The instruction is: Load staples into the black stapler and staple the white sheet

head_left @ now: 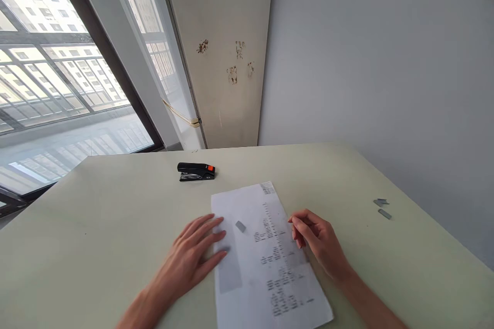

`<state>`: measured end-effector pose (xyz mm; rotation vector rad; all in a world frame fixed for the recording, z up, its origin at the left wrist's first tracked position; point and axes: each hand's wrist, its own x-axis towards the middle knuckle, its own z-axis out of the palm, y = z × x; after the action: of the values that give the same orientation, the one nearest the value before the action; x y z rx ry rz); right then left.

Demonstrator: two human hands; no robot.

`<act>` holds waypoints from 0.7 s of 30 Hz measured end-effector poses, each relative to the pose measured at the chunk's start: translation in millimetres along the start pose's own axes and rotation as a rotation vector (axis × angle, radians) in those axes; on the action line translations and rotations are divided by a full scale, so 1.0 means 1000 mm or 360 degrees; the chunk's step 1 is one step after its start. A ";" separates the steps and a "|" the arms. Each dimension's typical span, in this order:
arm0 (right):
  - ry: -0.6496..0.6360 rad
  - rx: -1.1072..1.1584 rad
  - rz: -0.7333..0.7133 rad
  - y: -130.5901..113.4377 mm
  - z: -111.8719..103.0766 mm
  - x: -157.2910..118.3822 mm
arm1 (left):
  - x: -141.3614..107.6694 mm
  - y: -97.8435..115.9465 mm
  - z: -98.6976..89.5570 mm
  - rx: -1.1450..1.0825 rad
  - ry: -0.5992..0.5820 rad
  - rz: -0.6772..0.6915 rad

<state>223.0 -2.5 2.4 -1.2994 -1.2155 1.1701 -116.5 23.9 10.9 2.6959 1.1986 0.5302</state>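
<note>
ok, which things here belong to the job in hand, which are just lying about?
Job in hand, apparently:
white rectangular printed paper, left hand over one edge, right hand over the other
small flat grey piece on it

Lying about, apparently:
black stapler with orange-red patch, beyond the paper
similar small grey pieces, far right

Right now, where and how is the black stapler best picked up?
Probably across the middle of the black stapler, from above, pinching its two long sides: it sits on its base, long and narrow, crosswise to the camera, nothing covering it.
</note>
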 end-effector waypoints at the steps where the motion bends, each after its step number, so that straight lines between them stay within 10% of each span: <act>1: -0.0041 -0.0005 0.0016 0.001 0.001 0.000 | -0.008 -0.006 -0.003 0.0002 0.0036 -0.0061; 21: -0.0286 -0.0333 -0.0014 0.006 0.011 -0.006 | -0.080 -0.097 -0.041 0.0097 0.0268 -0.0783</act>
<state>212.1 -8.1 -4.5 -1.3624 -1.5063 1.1977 -248.4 28.9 1.7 2.3021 1.8692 0.6559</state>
